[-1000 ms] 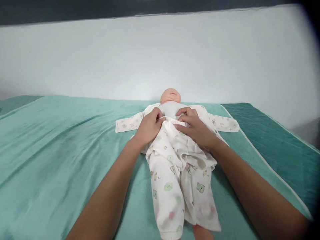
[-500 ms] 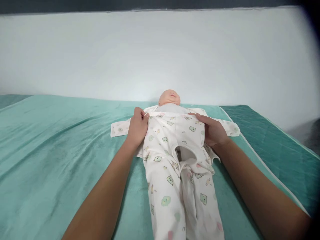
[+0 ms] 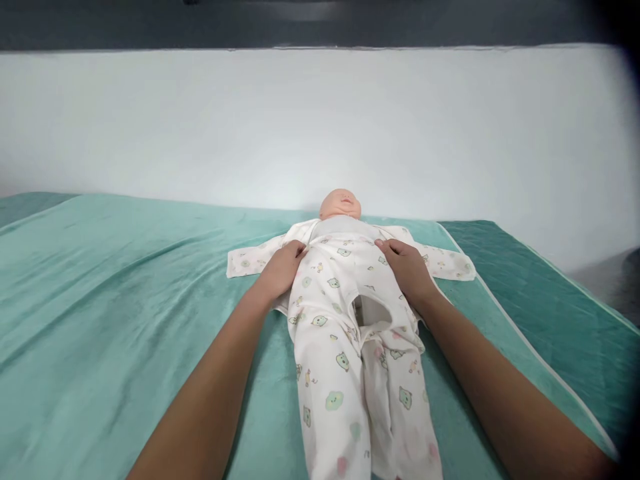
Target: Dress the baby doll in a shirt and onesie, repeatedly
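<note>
A baby doll lies on its back on a teal blanket, head toward the wall. White printed trousers cover its legs and belly, pulled up to the chest over a white printed top whose sleeves are spread to both sides. My left hand rests on the left side of the trouser waist, fingers curled on the cloth. At the right side of the waist, my right hand presses with its fingers bent over the fabric. An opening in the trousers shows at the crotch.
The blanket covers a wide bed, with a darker green quilted mat under its right edge. A white wall runs directly behind the doll's head. The bed's right edge drops off near the frame's right side.
The trouser waist was bunched at the doll's belly; both hands spread apart and drew it up flat to the chest. The hands now sit slightly lower on the waist sides.
</note>
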`<state>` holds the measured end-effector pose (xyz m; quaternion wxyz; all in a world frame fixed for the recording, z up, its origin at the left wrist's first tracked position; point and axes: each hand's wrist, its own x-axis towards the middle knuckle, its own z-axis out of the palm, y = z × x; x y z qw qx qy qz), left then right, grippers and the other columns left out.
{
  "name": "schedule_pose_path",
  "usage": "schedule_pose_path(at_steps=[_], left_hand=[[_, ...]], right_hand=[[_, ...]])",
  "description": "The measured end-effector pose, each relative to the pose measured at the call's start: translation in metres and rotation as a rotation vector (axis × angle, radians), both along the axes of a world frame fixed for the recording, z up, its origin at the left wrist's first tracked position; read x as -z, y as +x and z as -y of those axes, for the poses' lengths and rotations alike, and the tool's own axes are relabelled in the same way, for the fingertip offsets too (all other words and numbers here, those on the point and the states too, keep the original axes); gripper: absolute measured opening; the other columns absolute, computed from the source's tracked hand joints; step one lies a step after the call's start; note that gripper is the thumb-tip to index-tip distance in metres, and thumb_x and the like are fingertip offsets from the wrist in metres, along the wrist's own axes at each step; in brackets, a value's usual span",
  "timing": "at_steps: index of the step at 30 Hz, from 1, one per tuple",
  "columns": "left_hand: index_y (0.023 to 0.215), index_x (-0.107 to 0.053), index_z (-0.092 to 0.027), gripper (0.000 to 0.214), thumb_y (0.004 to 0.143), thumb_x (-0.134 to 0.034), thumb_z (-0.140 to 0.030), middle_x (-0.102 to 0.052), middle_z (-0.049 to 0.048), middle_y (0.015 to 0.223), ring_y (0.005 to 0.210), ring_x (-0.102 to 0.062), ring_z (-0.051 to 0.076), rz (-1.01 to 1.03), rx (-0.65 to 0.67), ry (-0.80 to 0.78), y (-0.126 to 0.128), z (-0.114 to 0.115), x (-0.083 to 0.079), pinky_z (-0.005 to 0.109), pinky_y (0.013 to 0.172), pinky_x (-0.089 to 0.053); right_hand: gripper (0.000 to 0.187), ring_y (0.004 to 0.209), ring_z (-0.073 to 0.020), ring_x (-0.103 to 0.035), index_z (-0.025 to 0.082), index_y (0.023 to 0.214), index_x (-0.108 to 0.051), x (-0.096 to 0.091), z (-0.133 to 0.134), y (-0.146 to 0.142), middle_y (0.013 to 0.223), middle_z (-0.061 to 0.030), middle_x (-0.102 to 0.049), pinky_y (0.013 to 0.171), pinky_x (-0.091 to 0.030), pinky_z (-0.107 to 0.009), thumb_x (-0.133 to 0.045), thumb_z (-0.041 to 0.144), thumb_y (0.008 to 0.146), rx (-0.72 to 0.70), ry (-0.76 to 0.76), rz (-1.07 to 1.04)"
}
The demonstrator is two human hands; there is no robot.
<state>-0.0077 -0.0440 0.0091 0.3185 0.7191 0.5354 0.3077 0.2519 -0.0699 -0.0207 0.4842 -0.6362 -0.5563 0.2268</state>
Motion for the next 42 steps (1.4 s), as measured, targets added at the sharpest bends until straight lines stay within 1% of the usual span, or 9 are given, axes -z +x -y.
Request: schedule_pose_path(at_steps=[4, 8, 12, 17, 20, 23, 28, 33, 42], left_hand=[[0.100, -0.061, -0.023, 0.024, 0.085, -0.055, -0.040, -0.070, 0.0057, 0.107, 0.093, -0.063, 0.023, 0.144, -0.009, -0.134, -0.004, 0.004, 0.003, 0.031, 0.074, -0.044], [0.107, -0.062, -0.022, 0.033, 0.081, -0.060, -0.043, -0.068, 0.0081, 0.115, 0.101, -0.063, 0.025, 0.261, -0.012, -0.175, -0.003, 0.006, 0.005, 0.031, 0.078, -0.046], [0.099, -0.064, -0.021, 0.030, 0.080, -0.062, -0.044, -0.069, 0.0072, 0.104, 0.093, -0.062, 0.023, 0.315, 0.008, -0.296, -0.003, 0.006, 0.001, 0.030, 0.072, -0.046], [0.086, -0.061, -0.021, 0.027, 0.082, -0.060, -0.047, -0.064, 0.0020, 0.085, 0.072, -0.053, 0.015, 0.361, -0.013, -0.277, -0.005, 0.003, 0.003, 0.026, 0.062, -0.041], [0.082, -0.059, -0.021, 0.021, 0.082, -0.059, -0.042, -0.059, -0.0003, 0.077, 0.065, -0.049, 0.013, 0.360, -0.016, -0.279, -0.005, 0.002, 0.005, 0.025, 0.059, -0.039], [0.090, -0.059, -0.022, 0.018, 0.080, -0.060, -0.036, -0.062, 0.0000, 0.084, 0.072, -0.054, 0.015, 0.358, 0.035, -0.271, -0.004, 0.005, 0.004, 0.025, 0.062, -0.041], [0.106, -0.058, -0.022, 0.033, 0.075, -0.065, -0.031, -0.066, 0.0024, 0.103, 0.089, -0.060, 0.019, 0.291, 0.153, -0.260, -0.006, 0.013, -0.004, 0.027, 0.070, -0.047], [0.113, -0.054, -0.022, 0.043, 0.071, -0.065, -0.021, -0.065, 0.0021, 0.100, 0.090, -0.061, 0.019, 0.300, 0.198, -0.267, -0.009, 0.011, -0.002, 0.028, 0.073, -0.048], [0.098, -0.055, -0.020, 0.032, 0.068, -0.063, -0.016, -0.066, 0.0029, 0.090, 0.075, -0.060, 0.016, 0.323, 0.099, -0.281, -0.003, 0.003, 0.012, 0.025, 0.062, -0.045]], right_hand=[[0.023, 0.079, -0.0207, -0.056, 0.023, 0.072, -0.063, -0.008, 0.003, 0.008, 0.082, -0.0022, -0.068, 0.067, -0.040, -0.031, -0.058, 0.042, 0.085, -0.065, -0.029, 0.102], [0.013, 0.071, -0.0194, -0.057, 0.025, 0.082, -0.067, -0.009, 0.009, 0.021, 0.079, -0.0016, -0.068, 0.059, -0.040, -0.029, -0.064, 0.038, 0.079, -0.194, -0.103, -0.002], [0.016, 0.065, -0.0175, -0.055, 0.025, 0.085, -0.066, -0.009, 0.013, 0.030, 0.074, -0.0005, -0.066, 0.052, -0.040, -0.027, -0.070, 0.034, 0.072, -0.354, -0.142, -0.146], [0.012, 0.059, -0.0132, -0.048, 0.024, 0.082, -0.062, -0.013, 0.015, 0.035, 0.070, 0.0024, -0.061, 0.049, -0.034, -0.024, -0.067, 0.032, 0.074, -0.410, -0.220, -0.028], [0.011, 0.056, -0.0117, -0.043, 0.023, 0.077, -0.059, -0.015, 0.015, 0.033, 0.064, 0.0037, -0.055, 0.048, -0.031, -0.024, -0.062, 0.033, 0.077, -0.360, -0.207, 0.069], [0.010, 0.056, -0.0117, -0.042, 0.022, 0.073, -0.055, -0.013, 0.014, 0.029, 0.063, 0.0043, -0.053, 0.048, -0.031, -0.024, -0.059, 0.031, 0.078, -0.296, -0.191, 0.123], [0.008, 0.052, -0.0120, -0.042, 0.023, 0.071, -0.050, -0.006, 0.011, 0.024, 0.057, 0.0052, -0.050, 0.048, -0.032, -0.025, -0.055, 0.028, 0.076, -0.180, -0.175, 0.051], [0.007, 0.056, -0.0139, -0.048, 0.023, 0.073, -0.050, -0.001, 0.007, 0.023, 0.059, 0.0048, -0.053, 0.054, -0.034, -0.026, -0.053, 0.029, 0.076, -0.044, -0.172, 0.096], [0.016, 0.087, -0.0219, -0.063, 0.020, 0.089, -0.062, -0.004, 0.002, 0.016, 0.093, -0.0073, -0.072, 0.074, -0.042, -0.031, -0.053, 0.025, 0.076, 0.066, -0.236, 0.279]])
